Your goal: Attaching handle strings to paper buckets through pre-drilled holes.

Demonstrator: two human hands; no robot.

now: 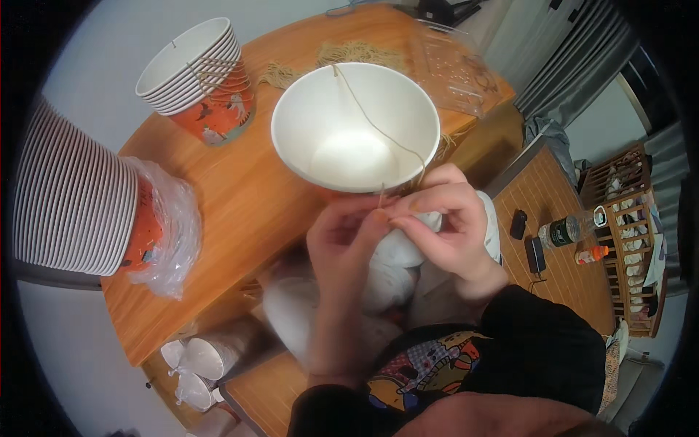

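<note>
A large white paper bucket [320, 138] stands at the table's edge in front of me, its open mouth toward me. A thin tan cord [364, 113] hangs from its far rim, crosses the opening and runs over the right side down to my hands. My left hand [346, 237] is closed in a pinch on the cord, and a short end pokes up above the fingertips. Touching it, my right hand [451, 218] also pinches the cord with thumb and forefinger. The fingers partly hide the cord between them.
Stacked orange-printed buckets [211, 95] stand at the left back of the wooden table [226, 211]. A taller stack [76, 189] in plastic wrap lies nearer. Behind my bucket are bundles of tan cords [357, 54] and a clear plastic tray [455, 69]. A bottle [568, 230] stands on the right.
</note>
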